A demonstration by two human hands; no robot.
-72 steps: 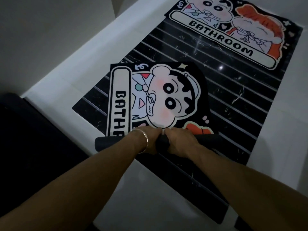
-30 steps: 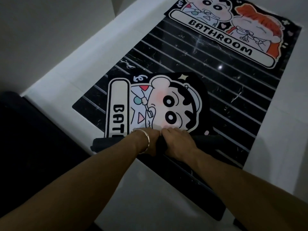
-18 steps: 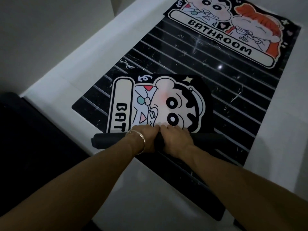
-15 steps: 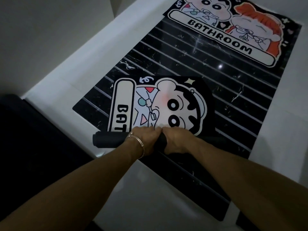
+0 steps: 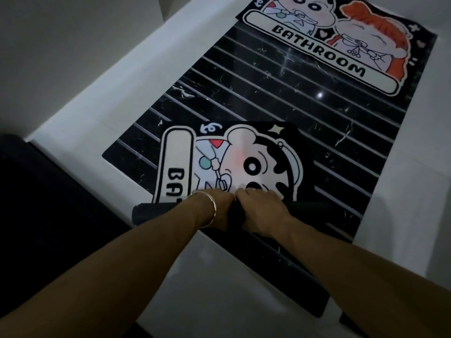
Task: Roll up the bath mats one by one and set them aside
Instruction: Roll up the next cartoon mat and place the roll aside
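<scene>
As left hand (image 5: 222, 206) and right hand (image 5: 262, 207) grip the roll (image 5: 156, 212) mid-width, its ends lie unguided. Spreading wider should wind this mat (image 5: 244, 154) straight.

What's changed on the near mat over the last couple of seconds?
The roll on the near bath mat has advanced away from the person: the lettering has shrunk from BATH to about BA, and the orange figure is rolled in. The left hand and right hand still grip the roll's middle. The far bath mat is unchanged.

head view | worn high, faces forward and down | near the forearms (wide-angle) | striped floor panel (image 5: 280, 98) ahead
</scene>
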